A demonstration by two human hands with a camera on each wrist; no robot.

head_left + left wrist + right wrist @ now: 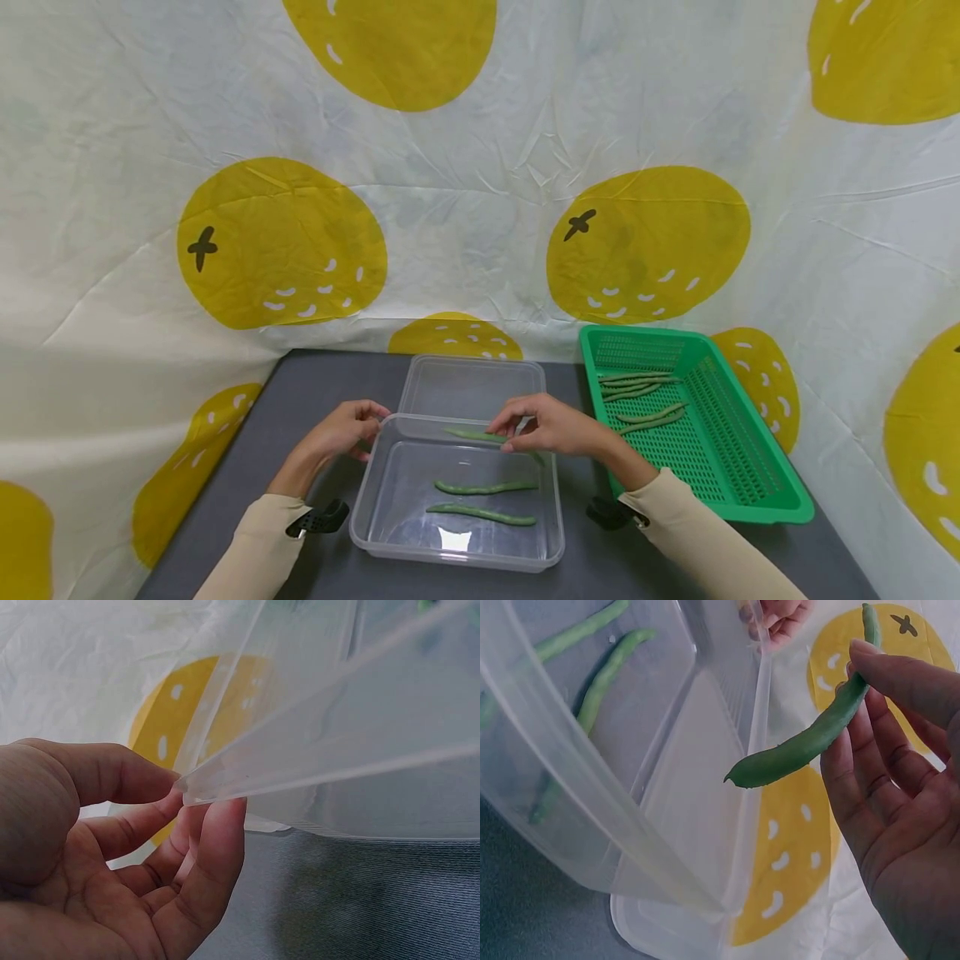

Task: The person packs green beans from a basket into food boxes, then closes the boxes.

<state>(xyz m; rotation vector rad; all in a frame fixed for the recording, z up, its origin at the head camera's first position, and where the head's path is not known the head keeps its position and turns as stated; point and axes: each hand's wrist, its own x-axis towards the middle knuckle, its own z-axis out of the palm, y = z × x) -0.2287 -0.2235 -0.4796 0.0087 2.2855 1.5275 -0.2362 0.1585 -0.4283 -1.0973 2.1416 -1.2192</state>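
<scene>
A clear plastic container [457,550] sits on the table with two green beans, one bean [486,488] behind the other bean [480,515], lying sideways on its floor. My left hand [345,432] pinches the container's far left corner between thumb and fingers; the left wrist view shows this rim [217,791] up close. Over the far part of the container, my right hand [543,423] holds another green bean [802,754] between thumb and fingertips. Its curved tip hangs free in the right wrist view.
Behind the container lies a clear lid [472,379]. A green perforated basket [750,492] stands to the right, holding several green beans [637,385] in two groups. A white cloth [465,233] with yellow fruit prints hangs behind the dark tabletop [322,383].
</scene>
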